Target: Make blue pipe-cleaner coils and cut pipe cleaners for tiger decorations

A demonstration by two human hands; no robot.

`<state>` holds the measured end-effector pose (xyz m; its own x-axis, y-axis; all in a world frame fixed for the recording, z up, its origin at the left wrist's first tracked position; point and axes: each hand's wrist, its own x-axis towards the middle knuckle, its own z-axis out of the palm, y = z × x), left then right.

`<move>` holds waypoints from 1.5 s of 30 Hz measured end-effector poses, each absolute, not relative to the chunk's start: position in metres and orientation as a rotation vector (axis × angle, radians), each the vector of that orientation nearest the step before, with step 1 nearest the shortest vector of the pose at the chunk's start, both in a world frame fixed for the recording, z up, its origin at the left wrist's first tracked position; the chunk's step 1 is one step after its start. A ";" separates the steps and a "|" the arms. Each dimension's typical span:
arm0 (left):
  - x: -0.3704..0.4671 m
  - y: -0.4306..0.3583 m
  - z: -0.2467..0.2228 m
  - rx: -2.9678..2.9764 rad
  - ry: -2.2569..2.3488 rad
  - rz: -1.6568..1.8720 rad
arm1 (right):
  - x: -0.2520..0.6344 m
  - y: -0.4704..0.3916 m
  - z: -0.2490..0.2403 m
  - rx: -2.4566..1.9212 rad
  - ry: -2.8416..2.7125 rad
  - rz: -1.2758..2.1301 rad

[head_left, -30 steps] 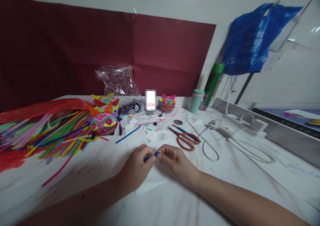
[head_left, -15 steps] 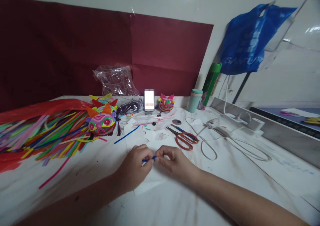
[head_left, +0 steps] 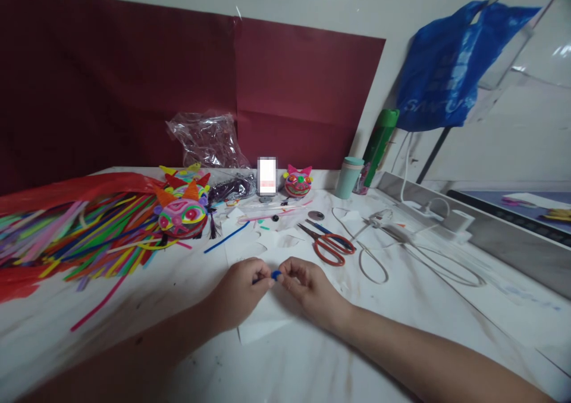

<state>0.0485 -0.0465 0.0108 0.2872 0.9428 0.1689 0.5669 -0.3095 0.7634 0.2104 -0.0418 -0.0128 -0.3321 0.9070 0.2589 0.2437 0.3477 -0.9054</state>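
Over a sheet of white paper [head_left: 263,326], my left hand [head_left: 243,290] and my right hand [head_left: 307,284] meet fingertip to fingertip. Between them they pinch a short blue pipe cleaner [head_left: 276,275], which looks curled at its right part. Most of it is hidden by the fingers. Another blue pipe cleaner [head_left: 226,238] lies straight on the table beyond my left hand. Red-handled scissors [head_left: 332,249] rest past my right hand, with a slim blue tool [head_left: 319,229] against them.
Many coloured pipe cleaners [head_left: 98,230] spread over red plastic at left, beside decorated animal heads [head_left: 182,214]. Another small head [head_left: 298,183] stands at the back, near a phone-like white screen [head_left: 267,176] and a mint cup [head_left: 349,178]. White cables [head_left: 401,242] coil at right.
The blue pipe cleaner between my fingers now shows a curl where it looked straighter before. My hands stay close together in nearly the same place.
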 end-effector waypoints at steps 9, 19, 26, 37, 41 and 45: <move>0.046 -0.048 0.012 2.422 1.230 0.760 | 0.217 -0.044 -0.004 -1.022 -2.133 0.697; 0.052 -0.048 0.007 1.945 1.322 1.063 | 0.212 -0.040 -0.011 -0.926 -1.654 1.221; 0.049 -0.047 0.008 1.998 1.304 0.917 | 0.213 -0.042 -0.008 -1.022 -1.894 0.839; 0.049 -0.050 0.010 2.164 1.308 0.939 | 0.218 -0.041 -0.003 -0.953 -1.986 0.955; 0.052 -0.050 0.012 1.871 1.327 1.051 | 0.214 -0.040 -0.005 -0.938 -1.727 1.190; 0.056 -0.053 0.006 1.795 1.307 1.065 | 0.212 -0.043 -0.009 -0.968 -1.760 1.026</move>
